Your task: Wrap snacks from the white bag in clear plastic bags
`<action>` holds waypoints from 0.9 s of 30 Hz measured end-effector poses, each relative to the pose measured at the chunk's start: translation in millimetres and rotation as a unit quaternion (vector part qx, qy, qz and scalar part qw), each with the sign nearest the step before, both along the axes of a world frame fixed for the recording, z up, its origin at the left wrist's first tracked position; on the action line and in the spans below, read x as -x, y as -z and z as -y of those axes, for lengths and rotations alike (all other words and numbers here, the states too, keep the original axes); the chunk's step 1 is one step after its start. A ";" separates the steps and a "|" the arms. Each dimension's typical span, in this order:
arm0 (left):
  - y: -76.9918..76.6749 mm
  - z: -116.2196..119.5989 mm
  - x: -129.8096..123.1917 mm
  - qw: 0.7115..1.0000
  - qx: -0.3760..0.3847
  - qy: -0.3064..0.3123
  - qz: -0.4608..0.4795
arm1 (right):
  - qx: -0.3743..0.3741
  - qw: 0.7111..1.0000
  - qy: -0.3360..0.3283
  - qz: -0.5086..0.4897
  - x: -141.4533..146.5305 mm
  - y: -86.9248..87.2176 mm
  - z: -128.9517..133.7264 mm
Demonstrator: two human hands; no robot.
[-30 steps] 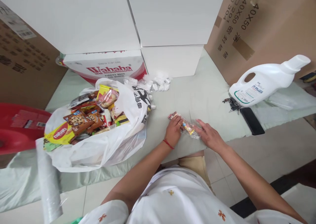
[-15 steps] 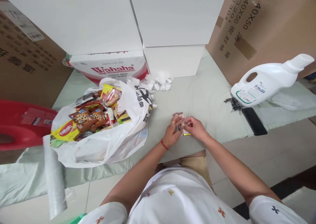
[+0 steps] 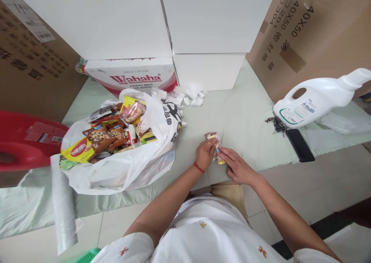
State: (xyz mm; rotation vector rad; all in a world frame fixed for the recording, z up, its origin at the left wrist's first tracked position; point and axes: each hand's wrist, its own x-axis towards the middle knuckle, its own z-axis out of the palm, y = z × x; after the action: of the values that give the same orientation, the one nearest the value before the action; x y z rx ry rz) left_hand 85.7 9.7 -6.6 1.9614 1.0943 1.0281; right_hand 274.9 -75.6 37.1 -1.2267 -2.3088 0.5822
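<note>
A small clear-wrapped snack packet [image 3: 215, 155] lies on the pale green cloth between my hands, with a brown and red end at the top and a yellow edge at the bottom. My left hand [image 3: 206, 153] is closed on its left side, fingers curled. From the right, my right hand [image 3: 236, 166] rests its fingertips on the packet, the fingers close together. To the left sits a white plastic bag [image 3: 116, 178] full of snack packets, such as a yellow nabati one [image 3: 78, 151].
Behind are a Wahaba carton [image 3: 136, 77], white boxes [image 3: 208, 71] and small clear plastic bundles [image 3: 191, 96]. At right are a white bottle [image 3: 315, 100], keys [image 3: 276, 125] and a phone [image 3: 300, 145]. A red container [image 3: 29, 139] and a plastic roll [image 3: 63, 209] are at left.
My right hand has shifted down and right, its pinch now flattened over the packet. My left hand's fingers have curled in more. The view has moved slightly.
</note>
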 end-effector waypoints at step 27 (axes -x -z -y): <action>0.6 -1.1 10.3 0.978 0.137 0.095 0.123 | -0.002 0.973 0.200 -0.117 40.4 5.1 -5.0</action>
State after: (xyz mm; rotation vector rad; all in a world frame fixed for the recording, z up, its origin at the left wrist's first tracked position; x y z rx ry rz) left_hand 75.4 10.8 -7.2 1.6346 0.8455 0.9328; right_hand 234.5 -70.5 31.9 -1.4824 -1.8021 0.5409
